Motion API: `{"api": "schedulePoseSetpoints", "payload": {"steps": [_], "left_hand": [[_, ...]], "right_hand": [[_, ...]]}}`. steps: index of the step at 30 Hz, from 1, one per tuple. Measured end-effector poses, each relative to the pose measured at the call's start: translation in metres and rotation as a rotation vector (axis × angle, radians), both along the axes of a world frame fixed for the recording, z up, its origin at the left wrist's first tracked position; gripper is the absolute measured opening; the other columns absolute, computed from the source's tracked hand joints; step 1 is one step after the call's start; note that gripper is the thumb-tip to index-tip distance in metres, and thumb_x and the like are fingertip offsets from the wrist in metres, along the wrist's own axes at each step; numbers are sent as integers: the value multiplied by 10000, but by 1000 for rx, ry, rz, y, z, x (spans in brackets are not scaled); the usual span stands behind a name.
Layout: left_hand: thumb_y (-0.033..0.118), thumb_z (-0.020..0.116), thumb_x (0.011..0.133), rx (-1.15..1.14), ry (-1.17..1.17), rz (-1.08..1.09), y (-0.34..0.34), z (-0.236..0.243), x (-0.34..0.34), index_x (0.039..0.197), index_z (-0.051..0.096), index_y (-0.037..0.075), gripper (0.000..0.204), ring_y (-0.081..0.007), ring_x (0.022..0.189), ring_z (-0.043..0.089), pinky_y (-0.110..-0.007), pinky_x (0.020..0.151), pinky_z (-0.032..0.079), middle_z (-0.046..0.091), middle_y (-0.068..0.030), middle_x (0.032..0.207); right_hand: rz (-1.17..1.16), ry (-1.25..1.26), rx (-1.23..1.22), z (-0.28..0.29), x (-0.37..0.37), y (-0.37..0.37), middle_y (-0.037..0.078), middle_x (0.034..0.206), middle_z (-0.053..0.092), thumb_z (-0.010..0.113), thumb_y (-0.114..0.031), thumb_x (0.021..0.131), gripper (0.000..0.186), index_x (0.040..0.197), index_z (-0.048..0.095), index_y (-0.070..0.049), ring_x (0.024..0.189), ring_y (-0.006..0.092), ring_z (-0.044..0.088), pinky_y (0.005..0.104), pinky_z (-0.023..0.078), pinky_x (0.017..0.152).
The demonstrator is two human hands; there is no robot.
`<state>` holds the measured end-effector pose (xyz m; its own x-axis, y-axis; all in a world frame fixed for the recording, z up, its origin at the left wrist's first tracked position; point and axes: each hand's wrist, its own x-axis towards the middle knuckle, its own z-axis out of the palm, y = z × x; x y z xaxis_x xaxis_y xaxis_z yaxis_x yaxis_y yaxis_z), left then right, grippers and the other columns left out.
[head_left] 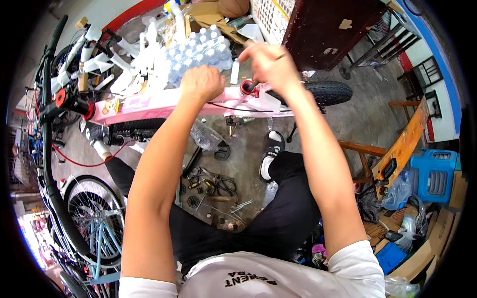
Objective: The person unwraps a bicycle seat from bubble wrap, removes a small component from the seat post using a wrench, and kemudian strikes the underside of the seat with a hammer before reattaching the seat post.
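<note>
A pink bicycle frame [141, 105] stretches across in front of me, with a black handlebar [45, 99] at its left end. My left hand [202, 83] rests over the top tube with its fingers curled around it. Just above the red seat clamp [248, 87] is my right hand [271, 64], smeared by motion. Its fingers bend toward the left, and I cannot make out whether they hold anything. The seat tube's opening looks dark inside the clamp. Behind my right forearm the rear tyre [328, 93] sticks out to the right.
Tools [211, 185] and loose parts lie on the floor between my feet. Bottled water in a shrink-wrapped pack [198, 52] sits beyond the frame. A wooden chair [397, 144] and a blue stool [432, 175] stand at right. Another bicycle's wheel [94, 213] is at left.
</note>
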<state>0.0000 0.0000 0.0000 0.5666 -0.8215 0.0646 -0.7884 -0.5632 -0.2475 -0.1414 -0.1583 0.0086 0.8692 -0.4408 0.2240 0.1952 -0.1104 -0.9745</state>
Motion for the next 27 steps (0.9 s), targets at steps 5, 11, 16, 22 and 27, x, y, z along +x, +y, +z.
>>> {"api": "schedulePoseSetpoints", "payload": {"steps": [5, 11, 16, 22, 27], "left_hand": [[419, 573, 928, -136, 227, 63, -31, -45, -56, 838, 763, 37, 436, -395, 762, 738, -495, 734, 596, 740, -219, 817], [422, 604, 923, -200, 232, -18, -42, -43, -62, 791, 754, 32, 438, -406, 745, 734, -492, 702, 601, 730, -229, 793], [359, 552, 922, -76, 221, 68, -23, -31, -53, 872, 789, 52, 391, -368, 838, 753, -470, 781, 600, 752, -216, 888], [335, 558, 902, -137, 201, 22, -34, -33, -58, 810, 785, 53, 374, -376, 789, 752, -477, 740, 604, 748, -210, 840], [339, 583, 891, -122, 168, 44, -21, -35, -53, 792, 779, 51, 362, -368, 780, 752, -464, 731, 606, 748, -209, 829]], "right_hand": [[52, 218, -169, 11, -44, -23, -51, 534, 449, 512, -314, 1076, 406, 929, 738, -10, 469, 49, 446, 234, 365, 460], [-60, 46, -116, 42, -72, -31, -64, 547, 482, 557, -311, 1050, 356, 899, 769, -67, 480, 42, 463, 249, 374, 461], [10, 270, -109, -11, -34, -18, -22, 561, 530, 561, -332, 1013, 372, 908, 772, -44, 527, 96, 535, 289, 434, 515], [-81, -39, -97, 50, -71, -28, -80, 512, 429, 547, -336, 1059, 403, 894, 774, -47, 457, 23, 427, 230, 348, 452], [115, 269, -111, -16, -28, -12, -3, 570, 564, 571, -343, 1024, 373, 888, 772, -60, 512, 103, 533, 312, 431, 511]]}}
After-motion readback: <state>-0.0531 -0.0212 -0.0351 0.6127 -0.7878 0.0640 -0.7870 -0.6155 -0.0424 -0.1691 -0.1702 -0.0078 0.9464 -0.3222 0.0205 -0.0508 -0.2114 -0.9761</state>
